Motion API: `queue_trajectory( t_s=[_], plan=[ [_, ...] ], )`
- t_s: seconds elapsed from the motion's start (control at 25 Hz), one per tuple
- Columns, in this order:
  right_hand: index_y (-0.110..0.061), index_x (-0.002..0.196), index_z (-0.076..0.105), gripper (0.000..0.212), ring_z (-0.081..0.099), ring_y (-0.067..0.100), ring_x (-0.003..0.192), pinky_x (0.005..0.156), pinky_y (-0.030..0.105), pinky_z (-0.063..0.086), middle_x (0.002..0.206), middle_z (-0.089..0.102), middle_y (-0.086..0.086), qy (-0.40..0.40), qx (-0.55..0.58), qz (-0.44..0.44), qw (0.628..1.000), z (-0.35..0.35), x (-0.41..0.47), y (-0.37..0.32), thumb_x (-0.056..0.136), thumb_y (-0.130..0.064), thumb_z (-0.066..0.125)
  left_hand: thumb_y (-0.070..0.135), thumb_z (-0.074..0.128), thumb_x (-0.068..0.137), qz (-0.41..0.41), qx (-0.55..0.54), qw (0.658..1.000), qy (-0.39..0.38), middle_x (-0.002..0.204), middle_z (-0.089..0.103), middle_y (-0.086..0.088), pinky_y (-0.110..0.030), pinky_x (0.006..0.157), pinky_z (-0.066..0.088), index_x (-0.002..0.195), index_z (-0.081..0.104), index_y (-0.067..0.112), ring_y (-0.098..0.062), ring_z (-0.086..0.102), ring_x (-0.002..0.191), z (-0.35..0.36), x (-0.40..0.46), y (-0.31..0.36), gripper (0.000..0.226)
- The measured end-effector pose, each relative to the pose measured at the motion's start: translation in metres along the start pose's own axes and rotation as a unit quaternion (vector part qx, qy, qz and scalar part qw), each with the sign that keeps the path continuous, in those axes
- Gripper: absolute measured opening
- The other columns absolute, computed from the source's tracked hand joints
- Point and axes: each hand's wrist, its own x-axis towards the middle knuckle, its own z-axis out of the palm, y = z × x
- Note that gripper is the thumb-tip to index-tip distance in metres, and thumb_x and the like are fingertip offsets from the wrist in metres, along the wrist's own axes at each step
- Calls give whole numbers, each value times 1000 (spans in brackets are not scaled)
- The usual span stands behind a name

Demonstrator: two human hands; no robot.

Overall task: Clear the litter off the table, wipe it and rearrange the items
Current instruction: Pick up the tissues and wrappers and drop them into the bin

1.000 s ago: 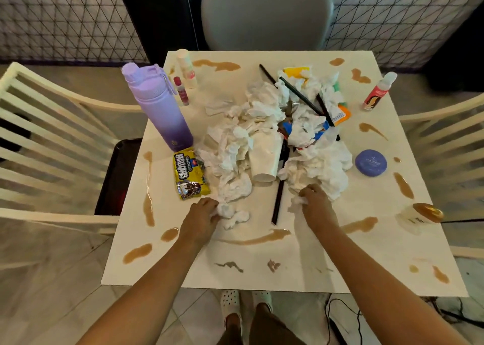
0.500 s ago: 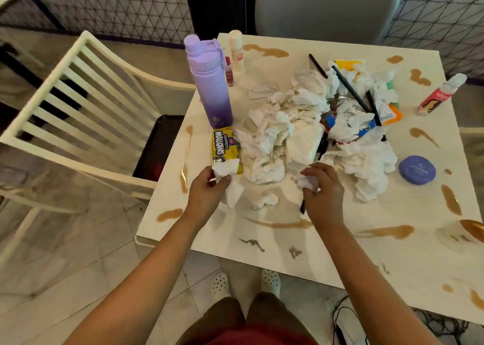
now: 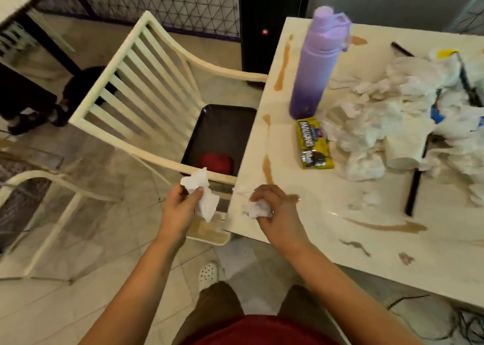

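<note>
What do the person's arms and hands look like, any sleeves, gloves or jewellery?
Both forearms are bare up to the frame edge: no sleeves or gloves on the left hand or right hand. No watch or bracelet shows at either wrist. Rings cannot be ruled out; the fingers are blurred.

White slatted chair point(image 3: 146, 88) beside table; cables point(image 3: 445, 318) on floor.

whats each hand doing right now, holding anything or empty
Left hand: closed, gripping a crumpled white tissue off the table's edge.
Right hand: closed around a balled-up tissue wad over the table corner.
</note>
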Motion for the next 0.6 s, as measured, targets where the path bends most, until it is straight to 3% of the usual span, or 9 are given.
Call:
queue_trajectory(
  t_s=[0.12,0.36,0.6],
  plan=[
    [-14,92,62,30,52,8,93,80,0,35,101,53,-4,-42,24,76,996,79,9,-29,73,8,57,10,53,92,-36,10,999,-17,114,63,-8,-45,90,49,118,54,16,-29,60,105,-72,32,-34,26],
    [-11,89,62,22,51,10,84,60,-1,39,101,51,1,-81,30,252,964,200,6,-29,78,7,59,8,53,92,-137,71,987,-38,115,60,-11,-42,88,48,125,48,8,-26,57,101,-157,76,-79,34],
    [-17,92,58,25,57,20,87,59,17,44,110,58,9,-17,57,455,888,246,14,33,81,5,56,5,50,91,-232,57,970,-48,116,56,-9,-37,78,49,127,47,10,-24,55,99,-157,109,-125,36]
  ],
)
